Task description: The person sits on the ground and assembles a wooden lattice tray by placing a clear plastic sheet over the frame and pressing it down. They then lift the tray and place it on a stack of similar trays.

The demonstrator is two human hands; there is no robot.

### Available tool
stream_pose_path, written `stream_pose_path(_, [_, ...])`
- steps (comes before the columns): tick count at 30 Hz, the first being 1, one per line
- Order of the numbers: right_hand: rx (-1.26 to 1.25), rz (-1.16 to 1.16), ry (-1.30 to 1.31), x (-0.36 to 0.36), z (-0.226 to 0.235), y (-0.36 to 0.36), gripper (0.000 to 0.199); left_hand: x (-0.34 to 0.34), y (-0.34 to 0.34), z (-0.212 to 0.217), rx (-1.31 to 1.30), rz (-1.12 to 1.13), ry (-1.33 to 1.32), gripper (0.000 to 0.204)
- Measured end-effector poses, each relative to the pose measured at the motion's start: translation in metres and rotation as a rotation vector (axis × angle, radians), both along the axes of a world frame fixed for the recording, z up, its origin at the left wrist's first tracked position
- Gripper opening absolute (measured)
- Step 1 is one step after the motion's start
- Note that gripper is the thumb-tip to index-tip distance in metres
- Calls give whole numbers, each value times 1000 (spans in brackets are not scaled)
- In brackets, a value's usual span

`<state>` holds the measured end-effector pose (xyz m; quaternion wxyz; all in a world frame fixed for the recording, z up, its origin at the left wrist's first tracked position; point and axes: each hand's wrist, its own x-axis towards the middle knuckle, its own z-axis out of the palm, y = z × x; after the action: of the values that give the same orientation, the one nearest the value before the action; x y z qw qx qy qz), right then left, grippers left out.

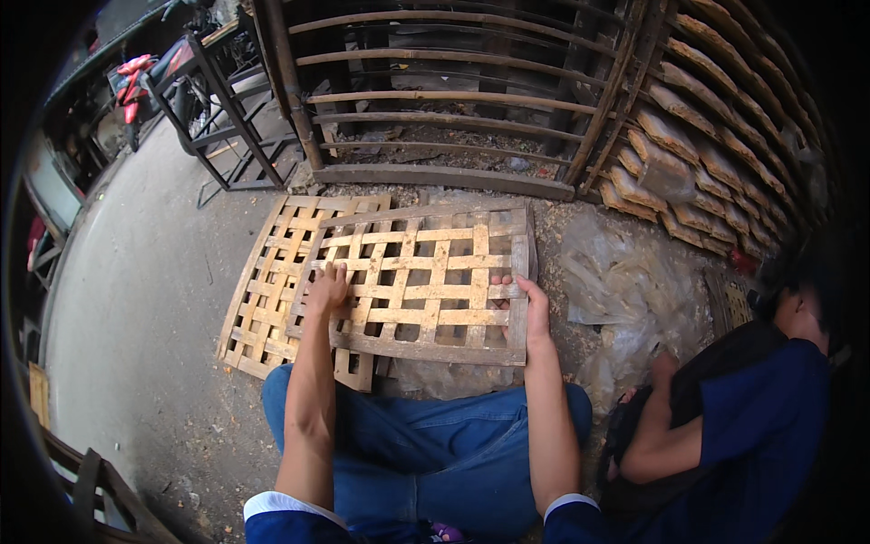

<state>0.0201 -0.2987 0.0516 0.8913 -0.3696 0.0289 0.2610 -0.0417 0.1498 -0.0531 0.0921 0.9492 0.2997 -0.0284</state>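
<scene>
A woven bamboo lattice tray (pixel 426 350) with a weathered wooden frame lies tilted in front of my knees. My right hand (pixel 536 313) grips its right side rail, thumb on top and fingertips showing through the lattice gaps. Near the left end of the same tray, my left hand (pixel 327 292) is closed on the lattice, its fingers partly hidden. A second, lighter lattice tray (pixel 243 313) sits partly under the first and sticks out to the left.
A slatted bamboo rack (pixel 453 96) stands beyond the trays. Stacked filled trays (pixel 666 136) rise at the right. Crumpled clear plastic sheeting (pixel 625 281) covers ground beside a seated person in blue (pixel 761 426). Pavement (pixel 136 290), a black metal frame (pixel 227 131) and a red motorbike (pixel 134 86) are left.
</scene>
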Motion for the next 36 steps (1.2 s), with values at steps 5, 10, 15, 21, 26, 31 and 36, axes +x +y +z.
stream_pose_path(5, [-37,-89,-40,13,-17,-37,22,36,-190,142,-365,-588,-608,55])
stream_pose_path(10, [-110,-78,-12,-3,0,-20,29,-2,-267,117,-147,-983,-369,60])
stream_pose_path(15, [-195,-105,54,1,-16,-31,18,21,-241,75,-198,-834,-304,56])
stream_pose_path(21, [-116,-107,44,6,-8,-35,19,22,-203,73,-150,-543,-103,69])
stream_pose_path(26, [-148,-111,5,-4,6,-24,20,27,-165,59,-152,-243,-132,83])
stream_pose_path(31, [-389,-75,-176,4,-5,-38,29,33,-172,64,-202,-219,-215,70])
stream_pose_path(36, [-453,-78,-271,-5,13,-31,32,38,-142,64,-290,-336,-359,61])
